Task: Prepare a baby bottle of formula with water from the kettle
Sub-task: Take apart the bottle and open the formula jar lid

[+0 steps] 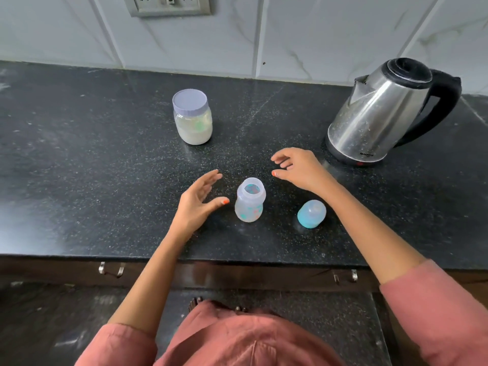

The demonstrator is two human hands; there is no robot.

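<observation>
Left hand (196, 199) spread wide, palm facing right, empty, just left of the bottle (250, 200). Right hand (295, 166) loosely curled, empty, above and right of it. Bottle upright at frame centre on the counter (79, 167), mouth up, uncapped. Cap (311, 213) to its right. Lidded jar (192, 117) higher up, left of centre; kettle (385, 112) upper right.

A single wide-angle view from the person's head looks forward and steeply down onto a dark bench (105, 154), close enough that both forearms fill the lower frame. It faces the tiled wall (303, 30), which crosses the top, edges bending with lens distortion.
</observation>
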